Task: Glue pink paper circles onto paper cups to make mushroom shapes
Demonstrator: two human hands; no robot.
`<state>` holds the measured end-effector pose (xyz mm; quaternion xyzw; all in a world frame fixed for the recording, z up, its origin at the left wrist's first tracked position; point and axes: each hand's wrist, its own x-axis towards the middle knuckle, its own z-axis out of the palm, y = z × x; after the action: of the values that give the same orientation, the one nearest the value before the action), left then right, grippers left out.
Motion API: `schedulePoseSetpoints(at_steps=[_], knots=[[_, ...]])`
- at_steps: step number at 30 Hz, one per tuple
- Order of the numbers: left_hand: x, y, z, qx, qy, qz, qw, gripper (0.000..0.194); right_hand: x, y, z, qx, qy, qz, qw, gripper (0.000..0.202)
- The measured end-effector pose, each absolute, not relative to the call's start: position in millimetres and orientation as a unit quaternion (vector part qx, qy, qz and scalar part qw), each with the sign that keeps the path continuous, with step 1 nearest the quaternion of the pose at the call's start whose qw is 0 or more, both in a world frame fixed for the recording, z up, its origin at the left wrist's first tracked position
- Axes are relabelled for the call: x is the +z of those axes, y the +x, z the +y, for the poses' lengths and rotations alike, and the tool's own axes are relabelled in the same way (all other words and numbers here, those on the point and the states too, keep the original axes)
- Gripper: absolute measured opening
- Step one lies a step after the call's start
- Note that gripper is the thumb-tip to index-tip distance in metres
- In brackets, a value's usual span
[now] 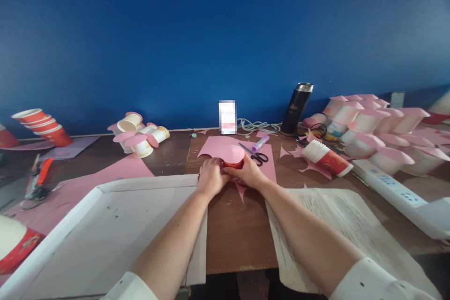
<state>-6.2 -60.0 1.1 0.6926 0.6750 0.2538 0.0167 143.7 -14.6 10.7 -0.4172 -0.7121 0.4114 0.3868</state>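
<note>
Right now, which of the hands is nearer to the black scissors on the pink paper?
Right. The right hand sits just beside the scissors, gripping the red cup; the left hand holds the cup's far side.

Cup (232,164): red paper, upright, mostly hidden between both hands, near the table's (232,229) far edge, mid-width.
Disc (233,153): pink paper, round, lying flat across the cup's mouth as a cover.
Sheet (225,146): pink paper, cut-out edges, flat under the cup.
</note>
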Motion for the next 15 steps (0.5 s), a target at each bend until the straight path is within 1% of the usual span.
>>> schedulePoseSetpoints(at_steps=[5,11,15], knots=[[5.7,-3.5,-61.8,0.241,0.694,0.678,0.023,0.022,9.3,142.1,-15.2,0.403,-0.41,-0.721,0.387,0.055],[5.5,-3.8,-61.9,0.241,0.696,0.676,0.031,0.023,3.7,142.3,-12.2,0.39,-0.392,-0.738,0.387,0.049],[3.6,-3.7,-61.1,0.244,0.695,0.676,0.033,0.024,1.8,143.4,-11.1,0.376,-0.416,-0.741,0.37,0.051]])
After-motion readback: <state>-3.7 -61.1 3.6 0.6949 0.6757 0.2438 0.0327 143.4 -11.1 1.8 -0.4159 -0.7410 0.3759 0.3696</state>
